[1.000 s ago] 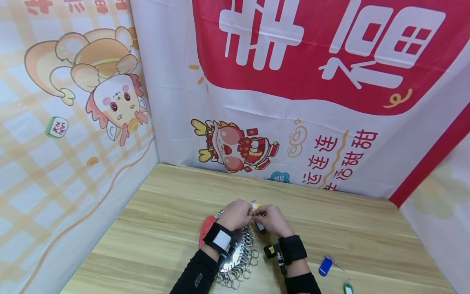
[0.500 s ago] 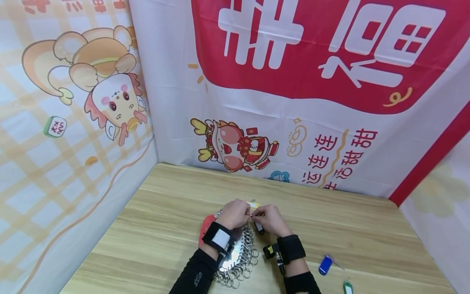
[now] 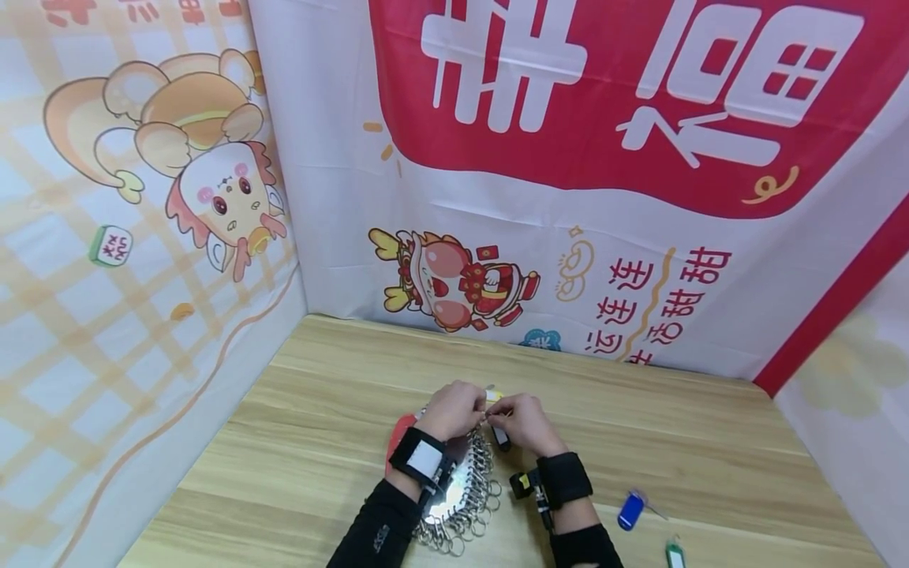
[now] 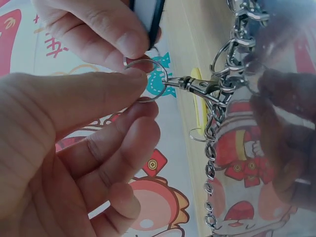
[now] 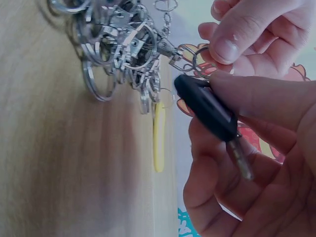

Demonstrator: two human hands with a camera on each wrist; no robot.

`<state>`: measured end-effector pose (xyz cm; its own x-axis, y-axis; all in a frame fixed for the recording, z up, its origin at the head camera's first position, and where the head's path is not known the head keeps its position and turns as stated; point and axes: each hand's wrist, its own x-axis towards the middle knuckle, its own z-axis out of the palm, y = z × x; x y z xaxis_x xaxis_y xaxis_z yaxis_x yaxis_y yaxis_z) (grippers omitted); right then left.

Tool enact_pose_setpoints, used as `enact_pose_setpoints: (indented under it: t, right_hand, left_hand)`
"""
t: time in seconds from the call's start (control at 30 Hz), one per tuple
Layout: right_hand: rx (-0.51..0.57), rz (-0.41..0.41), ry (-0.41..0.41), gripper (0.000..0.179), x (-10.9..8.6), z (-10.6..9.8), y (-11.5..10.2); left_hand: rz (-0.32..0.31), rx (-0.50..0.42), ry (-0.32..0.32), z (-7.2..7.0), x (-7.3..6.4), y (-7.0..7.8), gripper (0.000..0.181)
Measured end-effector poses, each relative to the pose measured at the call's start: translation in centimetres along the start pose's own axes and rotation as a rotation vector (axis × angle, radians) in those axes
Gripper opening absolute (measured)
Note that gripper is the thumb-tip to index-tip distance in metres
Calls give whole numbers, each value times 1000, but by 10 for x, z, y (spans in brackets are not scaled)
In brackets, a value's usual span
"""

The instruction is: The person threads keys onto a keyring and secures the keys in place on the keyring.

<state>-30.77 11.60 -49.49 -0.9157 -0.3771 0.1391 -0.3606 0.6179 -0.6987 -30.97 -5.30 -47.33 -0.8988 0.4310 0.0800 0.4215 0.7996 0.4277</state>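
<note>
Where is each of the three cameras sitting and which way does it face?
Head: worn high, looking forward and down at the wooden table; both forearms and the left hand and right hand show.
Left wrist: close behind the left hand, facing the split ring it pinches.
Right wrist: close behind the right hand, facing the black-headed key in its grip.
Both wrist views share the split ring, the bundle of key rings and both hands' fingers.

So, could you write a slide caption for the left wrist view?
Left hand and right hand pinch a split ring clipped to a metal chain.
</note>
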Motion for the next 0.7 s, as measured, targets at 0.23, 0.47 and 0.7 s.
enact_pose_setpoints:
  t: [0.23, 0.47, 0.7]
  right_hand:
    - [-14, -3, -16, 7, 0, 0, -3]
    - [-4, -29, -17, 7, 0, 1, -2]
    - [-6, 16, 7, 8, 2, 2, 0]
  left_hand:
    - [11, 14, 20, -2, -2, 2, 23]
    - [1, 13, 21, -1, -1, 2, 25]
    - [0, 7, -16, 0, -1, -1, 22]
